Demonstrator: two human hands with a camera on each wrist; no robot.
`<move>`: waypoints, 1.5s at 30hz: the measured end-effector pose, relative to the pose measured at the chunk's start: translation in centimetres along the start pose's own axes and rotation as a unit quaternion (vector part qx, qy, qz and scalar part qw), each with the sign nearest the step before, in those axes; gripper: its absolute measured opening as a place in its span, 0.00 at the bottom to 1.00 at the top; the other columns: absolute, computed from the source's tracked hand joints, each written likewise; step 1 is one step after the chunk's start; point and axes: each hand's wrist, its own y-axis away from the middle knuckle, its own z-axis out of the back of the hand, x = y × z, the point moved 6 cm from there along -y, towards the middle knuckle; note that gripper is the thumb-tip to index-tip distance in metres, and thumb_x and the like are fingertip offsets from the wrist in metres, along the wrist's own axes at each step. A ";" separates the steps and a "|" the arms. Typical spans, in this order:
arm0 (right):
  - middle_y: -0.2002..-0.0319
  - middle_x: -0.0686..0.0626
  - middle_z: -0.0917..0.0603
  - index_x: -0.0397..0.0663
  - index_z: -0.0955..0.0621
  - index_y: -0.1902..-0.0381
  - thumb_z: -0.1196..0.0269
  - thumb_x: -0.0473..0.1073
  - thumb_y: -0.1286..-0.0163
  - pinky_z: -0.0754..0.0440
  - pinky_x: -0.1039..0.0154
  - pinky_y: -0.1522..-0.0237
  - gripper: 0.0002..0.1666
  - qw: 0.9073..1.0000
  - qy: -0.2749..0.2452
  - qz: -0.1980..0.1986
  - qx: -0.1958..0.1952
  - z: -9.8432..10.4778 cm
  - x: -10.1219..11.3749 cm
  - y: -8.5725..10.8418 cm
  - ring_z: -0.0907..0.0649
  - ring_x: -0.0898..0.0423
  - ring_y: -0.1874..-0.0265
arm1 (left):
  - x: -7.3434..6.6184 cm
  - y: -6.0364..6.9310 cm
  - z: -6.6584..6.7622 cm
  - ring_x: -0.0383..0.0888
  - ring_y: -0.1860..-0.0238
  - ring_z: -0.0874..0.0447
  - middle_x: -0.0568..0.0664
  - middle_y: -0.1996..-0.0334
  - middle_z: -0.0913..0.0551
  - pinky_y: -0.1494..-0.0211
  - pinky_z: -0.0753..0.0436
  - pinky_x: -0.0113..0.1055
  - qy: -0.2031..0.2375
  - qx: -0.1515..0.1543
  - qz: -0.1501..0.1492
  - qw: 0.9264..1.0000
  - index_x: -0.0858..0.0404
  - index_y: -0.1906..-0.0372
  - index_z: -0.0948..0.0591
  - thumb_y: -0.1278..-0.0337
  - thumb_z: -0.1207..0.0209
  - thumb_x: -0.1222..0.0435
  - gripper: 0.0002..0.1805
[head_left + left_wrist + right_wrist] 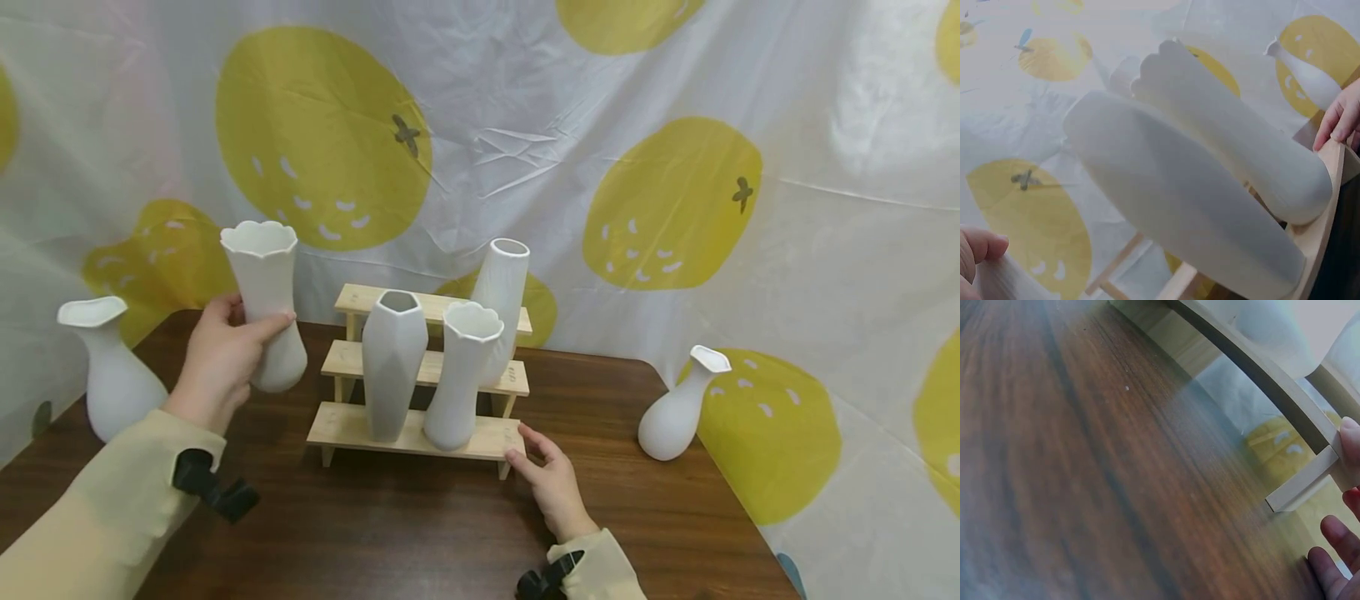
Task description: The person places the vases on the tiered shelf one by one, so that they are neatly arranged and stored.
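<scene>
My left hand (221,354) grips a white vase (262,283) with a scalloped rim around its narrow waist, left of the stand; its base appears raised off the table. In the left wrist view only part of this vase (1010,281) shows. My right hand (551,479) holds the right end of the lowest step of a three-step wooden stand (345,427), thumb on the plank's edge. On that step stand a faceted white vase (393,367) and a second scalloped vase (457,383). Behind them a tall cylindrical vase (501,287) is partly hidden.
At the table's left stands a white round-bodied vase (120,379) with a flared mouth, partly behind my left hand. A similar slim-necked vase (675,417) stands near the right edge of the brown table (360,533). A fruit-patterned curtain (510,125) hangs behind.
</scene>
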 end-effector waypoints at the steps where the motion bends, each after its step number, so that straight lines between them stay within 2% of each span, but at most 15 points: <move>1: 0.43 0.42 0.23 0.44 0.23 0.38 0.30 0.47 0.40 0.29 0.57 0.48 0.32 1.000 0.001 0.002 0.000 0.0 0.0 0.0 0.26 0.48 0.45 | -0.3 0.0 -0.3 0.56 0.36 0.38 0.58 0.36 0.36 0.37 0.37 0.58 0.003 0.006 -0.002 1.000 0.64 0.28 0.43 0.43 0.35 0.56 0.43; 9: 0.42 0.41 0.23 0.42 0.24 0.38 0.30 0.46 0.39 0.30 0.58 0.47 0.32 1.000 0.001 -0.004 0.000 0.2 -0.2 0.0 0.27 0.47 0.44 | -2.4 -0.5 -3.0 0.58 0.38 0.36 0.60 0.38 0.35 0.37 0.37 0.57 0.021 0.069 -0.031 0.997 0.69 0.30 0.41 0.41 0.36 0.61 0.40; 18: 0.42 0.36 0.24 0.34 0.26 0.39 0.34 0.38 0.36 0.30 0.57 0.48 0.29 1.000 0.003 -0.010 0.005 -0.1 2.8 1.5 0.27 0.44 0.44 | -3.1 -1.2 -5.4 0.60 0.35 0.39 0.63 0.33 0.38 0.34 0.40 0.57 0.025 0.116 -0.017 0.993 0.69 0.28 0.46 0.41 0.37 0.63 0.42; 20: 0.42 0.36 0.24 0.33 0.26 0.39 0.34 0.38 0.36 0.30 0.58 0.48 0.29 1.000 0.001 -0.009 0.005 0.0 2.7 1.5 0.27 0.44 0.45 | -3.1 -1.4 -5.8 0.60 0.35 0.39 0.64 0.33 0.37 0.34 0.40 0.57 0.027 0.126 -0.017 0.992 0.70 0.28 0.46 0.40 0.38 0.63 0.41; 26: 0.41 0.40 0.24 0.40 0.25 0.38 0.31 0.43 0.37 0.30 0.58 0.48 0.31 1.000 -0.008 -0.011 0.001 0.1 0.3 0.4 0.27 0.47 0.44 | -3.1 -1.7 -7.0 0.60 0.36 0.39 0.63 0.33 0.38 0.34 0.40 0.58 0.020 0.136 -0.001 0.991 0.69 0.28 0.45 0.41 0.37 0.63 0.41; 32: 0.41 0.42 0.23 0.42 0.24 0.38 0.31 0.46 0.38 0.30 0.60 0.49 0.32 1.000 -0.001 -0.001 -0.004 0.1 -0.4 0.1 0.27 0.48 0.45 | -2.9 -2.0 -7.9 0.60 0.34 0.40 0.62 0.31 0.39 0.33 0.40 0.57 0.024 0.149 0.017 0.988 0.67 0.27 0.46 0.40 0.37 0.63 0.42; 38: 0.41 0.41 0.24 0.41 0.24 0.38 0.31 0.43 0.38 0.31 0.59 0.48 0.31 1.000 -0.006 0.001 0.001 0.0 0.2 0.2 0.27 0.47 0.45 | -2.8 -2.4 -8.4 0.59 0.35 0.39 0.63 0.32 0.38 0.34 0.39 0.55 0.038 0.165 0.012 0.985 0.68 0.27 0.46 0.40 0.38 0.65 0.41; 45: 0.42 0.35 0.24 0.33 0.25 0.39 0.34 0.37 0.36 0.30 0.57 0.49 0.28 1.000 0.002 0.010 0.005 -0.1 3.7 1.7 0.27 0.43 0.45 | -2.7 -2.7 -9.1 0.59 0.38 0.36 0.64 0.34 0.36 0.36 0.35 0.51 0.042 0.170 0.007 0.984 0.69 0.29 0.45 0.40 0.39 0.67 0.39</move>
